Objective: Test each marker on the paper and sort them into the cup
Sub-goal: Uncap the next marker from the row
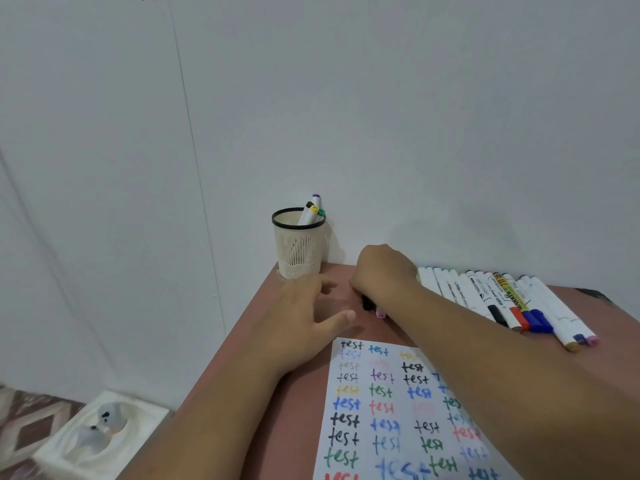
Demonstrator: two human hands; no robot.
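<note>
Now, right hand (382,271) grip curled on markers (372,305), left hand (304,318) released, fingers spread.

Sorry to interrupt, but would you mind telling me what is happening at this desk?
A person is testing markers. The right hand reaches to markers lying by the wall on the reddish-brown table; its fingers are hidden. The left hand hovers open nearby. The white paper sheet is covered with coloured "test" words, several markers stand in the beige mesh cup, and a row of white-barrelled markers waits.

right hand (384,271) apparently gripping markers (372,304) beside cup (298,247), left hand (304,317) spread open, paper (391,420) below
</note>
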